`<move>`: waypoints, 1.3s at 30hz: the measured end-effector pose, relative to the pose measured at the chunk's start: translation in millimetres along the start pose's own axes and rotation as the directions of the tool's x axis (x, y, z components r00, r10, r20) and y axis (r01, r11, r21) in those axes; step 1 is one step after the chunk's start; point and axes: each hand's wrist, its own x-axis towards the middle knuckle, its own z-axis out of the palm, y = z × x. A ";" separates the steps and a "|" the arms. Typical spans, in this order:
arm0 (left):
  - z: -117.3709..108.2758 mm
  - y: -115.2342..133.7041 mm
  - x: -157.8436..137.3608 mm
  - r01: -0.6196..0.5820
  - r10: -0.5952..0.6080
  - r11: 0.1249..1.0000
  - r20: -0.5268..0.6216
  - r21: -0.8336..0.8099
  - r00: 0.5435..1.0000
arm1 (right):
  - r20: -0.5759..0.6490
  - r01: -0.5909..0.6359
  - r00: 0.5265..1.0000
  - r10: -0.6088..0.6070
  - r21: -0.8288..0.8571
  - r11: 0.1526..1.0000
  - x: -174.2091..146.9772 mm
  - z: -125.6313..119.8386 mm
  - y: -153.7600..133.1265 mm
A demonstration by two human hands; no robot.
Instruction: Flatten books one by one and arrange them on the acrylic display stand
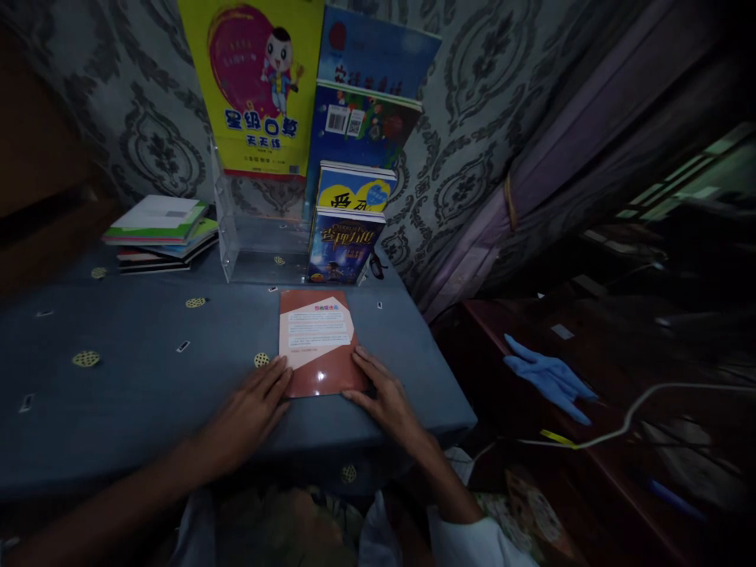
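Note:
A reddish-brown book (316, 379) with a pale panel of printed text lies on the cloth-covered table in front of me. My left hand (263, 398) grips its lower left edge, fingers together at the side. At the lower right corner my right hand (383, 394) holds it too, the thumb along the near edge and the fingers on the right side. Just beyond the book stands a clear plastic book rack (253, 264). A dark blue book (341, 248) leans upright at the front of its right column.
More books stand in the rack, including a yellow workbook (253, 87) and a blue book (366, 122). A stack of books (159, 232) lies to the left. On the dark red surface at right are a blue glove (549, 374) and a white cable (635, 413).

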 end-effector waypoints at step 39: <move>3.3 4.4 3.2 -0.098 0.125 0.966 -0.098 0.239 0.987 | 0.103 -0.080 0.984 0.143 -0.465 0.882 150.0 32.3 -6.1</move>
